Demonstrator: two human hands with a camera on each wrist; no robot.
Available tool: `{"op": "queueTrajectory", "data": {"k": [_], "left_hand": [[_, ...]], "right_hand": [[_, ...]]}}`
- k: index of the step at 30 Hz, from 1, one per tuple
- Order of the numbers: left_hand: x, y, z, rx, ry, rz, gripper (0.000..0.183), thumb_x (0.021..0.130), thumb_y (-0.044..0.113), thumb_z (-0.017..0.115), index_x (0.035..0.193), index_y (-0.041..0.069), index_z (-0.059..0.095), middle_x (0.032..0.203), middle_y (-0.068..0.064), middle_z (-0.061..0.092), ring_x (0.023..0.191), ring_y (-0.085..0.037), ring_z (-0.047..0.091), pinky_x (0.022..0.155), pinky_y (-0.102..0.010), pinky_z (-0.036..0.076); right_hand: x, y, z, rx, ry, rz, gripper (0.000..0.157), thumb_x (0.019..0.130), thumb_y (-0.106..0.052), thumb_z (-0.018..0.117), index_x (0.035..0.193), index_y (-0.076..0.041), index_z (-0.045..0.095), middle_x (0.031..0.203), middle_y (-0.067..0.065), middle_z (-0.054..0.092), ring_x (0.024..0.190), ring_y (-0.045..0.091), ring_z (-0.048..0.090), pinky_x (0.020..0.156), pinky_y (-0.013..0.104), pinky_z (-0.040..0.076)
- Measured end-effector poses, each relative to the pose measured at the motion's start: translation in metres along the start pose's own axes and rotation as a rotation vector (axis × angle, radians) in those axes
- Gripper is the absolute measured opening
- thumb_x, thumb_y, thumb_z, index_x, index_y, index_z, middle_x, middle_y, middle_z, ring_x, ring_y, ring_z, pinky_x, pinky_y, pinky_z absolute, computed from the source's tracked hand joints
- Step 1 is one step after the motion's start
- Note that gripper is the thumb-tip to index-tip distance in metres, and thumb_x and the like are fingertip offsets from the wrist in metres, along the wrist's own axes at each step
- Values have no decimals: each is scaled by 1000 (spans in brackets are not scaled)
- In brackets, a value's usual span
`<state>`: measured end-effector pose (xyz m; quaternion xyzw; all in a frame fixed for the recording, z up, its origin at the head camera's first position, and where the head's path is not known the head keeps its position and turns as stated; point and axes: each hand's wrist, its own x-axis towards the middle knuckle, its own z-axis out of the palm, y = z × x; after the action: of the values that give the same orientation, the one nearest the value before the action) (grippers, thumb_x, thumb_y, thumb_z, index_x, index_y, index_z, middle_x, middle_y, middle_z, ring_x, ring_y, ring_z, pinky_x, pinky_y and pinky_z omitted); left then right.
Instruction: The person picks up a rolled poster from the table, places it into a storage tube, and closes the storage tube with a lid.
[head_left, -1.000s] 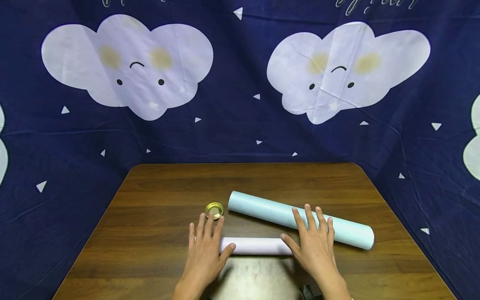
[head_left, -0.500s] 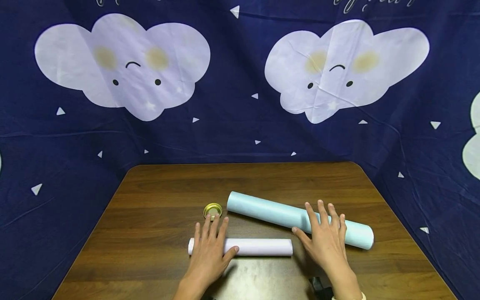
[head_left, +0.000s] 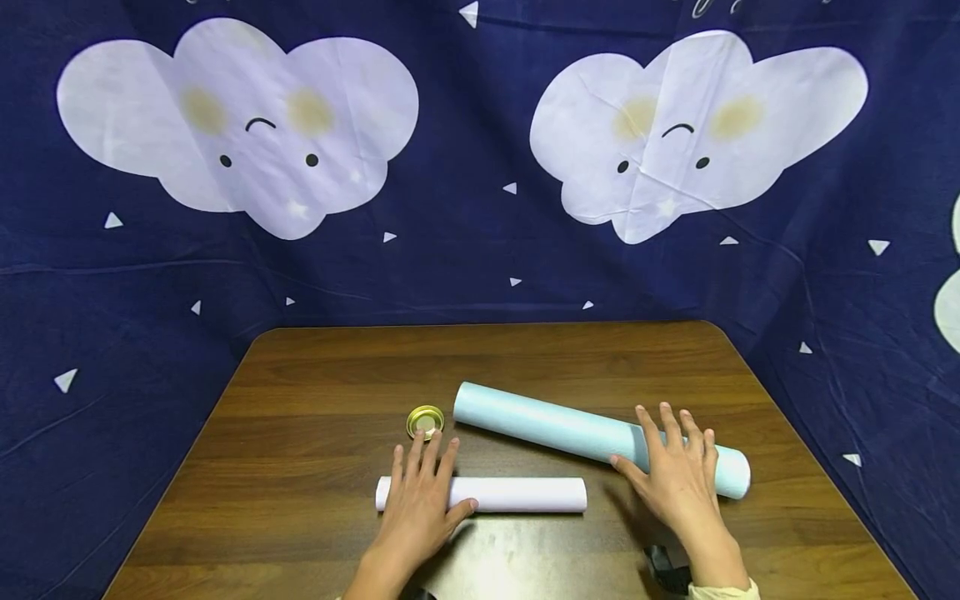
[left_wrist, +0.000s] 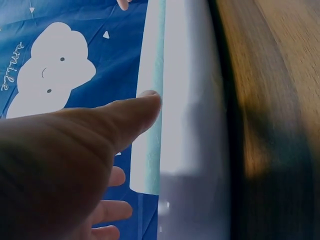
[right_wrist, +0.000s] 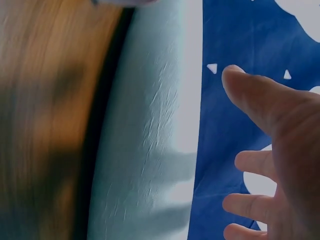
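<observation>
In the head view, a white roll (head_left: 525,495) lies crosswise near the front of the table. My left hand (head_left: 417,508) is over its left part, fingers spread and pointing away; whether the palm touches it cannot be told. A longer light blue roll (head_left: 547,422) lies slanted behind it. Above its right part is my right hand (head_left: 681,483), fingers spread and relaxed, gripping nothing. The right wrist view shows that thumb apart from the blue roll (right_wrist: 150,120). In the left wrist view the thumb points at the white roll's (left_wrist: 195,90) edge.
A small round gold lid-like dish (head_left: 425,422) lies just beyond my left fingertips, left of the blue roll's end. The brown wooden table (head_left: 300,375) ends at a dark blue cloth (head_left: 472,275) printed with clouds.
My right hand has shifted rightward, from beside the white roll's right end to over the blue roll's right part. The left hand moved only slightly. Both rolls stay where they were.
</observation>
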<state>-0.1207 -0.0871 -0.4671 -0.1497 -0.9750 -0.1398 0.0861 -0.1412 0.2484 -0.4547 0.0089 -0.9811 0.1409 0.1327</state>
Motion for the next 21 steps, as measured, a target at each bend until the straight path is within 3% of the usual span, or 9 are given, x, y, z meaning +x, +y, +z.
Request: {"op": "queueTrajectory", "data": {"k": [21], "left_hand": [[0,-21,4,46,-86,32,86,64,47,81,134,9,48,137,-20,48,133,-42,37,108,-62,27]], "right_hand": [[9,41,7,-62,-116,-48,93,66,-46,79,140,-9,37,141,30,36,126,56,27,103,73,11]]}}
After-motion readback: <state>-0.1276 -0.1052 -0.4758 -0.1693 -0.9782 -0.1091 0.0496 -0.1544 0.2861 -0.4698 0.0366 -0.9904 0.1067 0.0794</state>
